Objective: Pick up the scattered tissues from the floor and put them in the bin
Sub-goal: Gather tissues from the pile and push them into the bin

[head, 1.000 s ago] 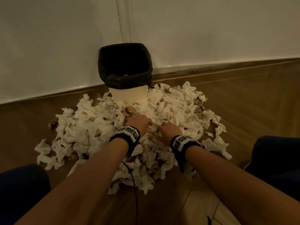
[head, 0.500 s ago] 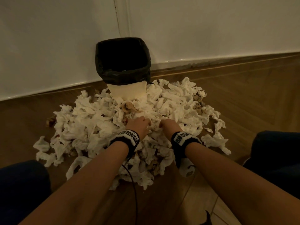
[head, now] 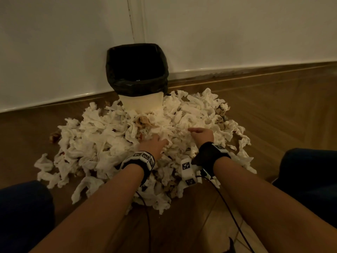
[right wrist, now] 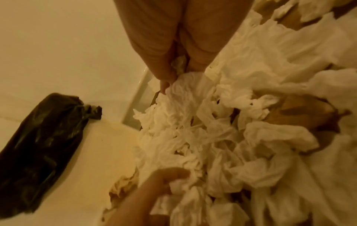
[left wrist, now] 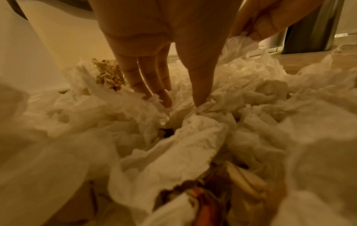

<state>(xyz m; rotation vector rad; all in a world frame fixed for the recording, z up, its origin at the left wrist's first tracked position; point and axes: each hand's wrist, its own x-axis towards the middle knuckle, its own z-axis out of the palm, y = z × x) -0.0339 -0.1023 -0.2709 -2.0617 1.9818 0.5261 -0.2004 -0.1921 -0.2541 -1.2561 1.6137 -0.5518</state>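
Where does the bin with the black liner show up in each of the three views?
Head: bin at upper centre, against the wall, behind the tissue pile.
Left wrist: its pale side at upper left.
Right wrist: black liner at lower left, pale wall beside it.
Shared landmark: the brownish crumpled tissue at the bin's foot.

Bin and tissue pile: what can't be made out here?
- Bin contents: head view, the black liner's interior is too dark; only one pale speck shows.
- Floor under the tissue pile: covered by tissues in every view.
- Left hand fingertips: head view, buried in tissues.
- Brown scraps in the pile: too crumpled and dim to identify.
- Right hand fingers: right wrist view, folded behind the palm.
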